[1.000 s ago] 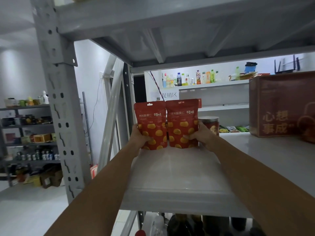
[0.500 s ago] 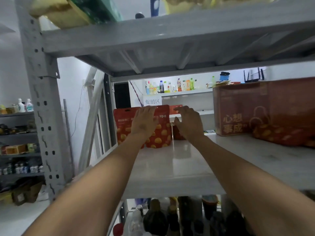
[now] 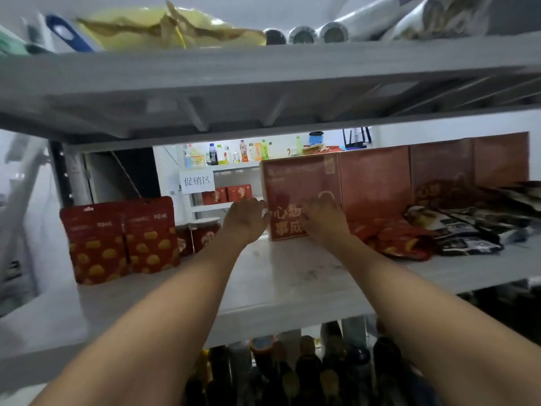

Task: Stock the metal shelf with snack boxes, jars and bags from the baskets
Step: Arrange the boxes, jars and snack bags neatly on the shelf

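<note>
Two red snack bags [image 3: 121, 240] stand side by side at the left of the grey metal shelf [image 3: 292, 291], with two red-lidded jars [image 3: 202, 234] behind them. A dark red snack box [image 3: 301, 183] with gold characters stands at the back centre. My left hand [image 3: 246, 221] reaches its left edge, fingers extended and touching it. My right hand [image 3: 325, 218] lies against the box's front face, fingers relaxed. Neither hand carries anything. The image is motion-blurred.
More red boxes [image 3: 439, 168] line the back right. Red bags [image 3: 401, 238] and dark bags [image 3: 456, 230] lie flat in front of them. The upper shelf holds a yellow bag [image 3: 164, 27] and film rolls [image 3: 330, 32]. Dark bottles [image 3: 292, 373] stand on the level below.
Both hands let go of the two red bags, which now stand alone at the left. The hands moved right to the dark red box, and the view swung right.
</note>
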